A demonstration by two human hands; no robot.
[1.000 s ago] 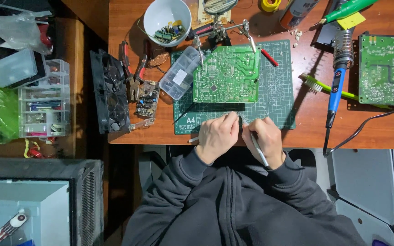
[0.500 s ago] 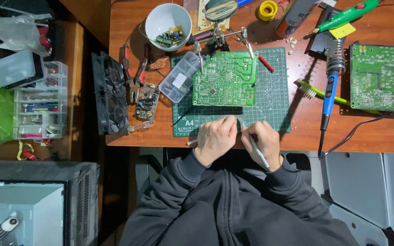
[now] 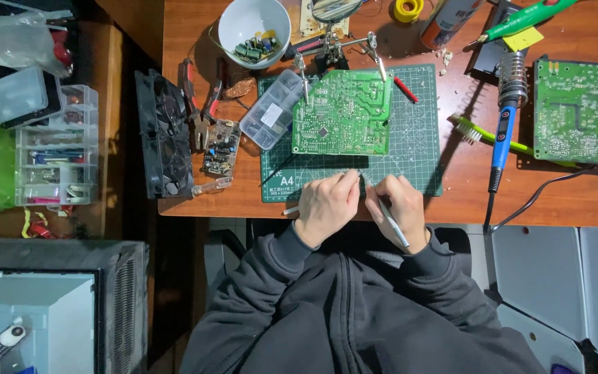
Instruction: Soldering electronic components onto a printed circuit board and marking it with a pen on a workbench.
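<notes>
The right hand point(image 3: 399, 208) is pinching thin silver metal tweezers point(image 3: 387, 211) over the green cutting mat point(image 3: 417, 149); the left hand point(image 3: 328, 206), fingers curled together, is touching the tweezers' tip, below the green circuit board point(image 3: 344, 114).

Cutting mat point(image 3: 417, 149): dark green, ruled with a pale grid.
Circuit board point(image 3: 344, 114): bright green, speckled with silver solder points, lying on the cutting mat.
Second circuit board point(image 3: 577, 111): same green, right of the cutting mat.
Soldering iron point(image 3: 501, 135): blue handle, black cord end.
Brush point(image 3: 482, 135): lime-green handle, white bristles.
Bowl point(image 3: 254, 21): white, above the cutting mat.
Tabletop point(image 3: 465, 194): reddish-brown wood.
Tape roll point(image 3: 408, 10): yellow.
Sleeves point(image 3: 271, 277): dark grey.
Tweezers point(image 3: 387, 215): silver.
</notes>
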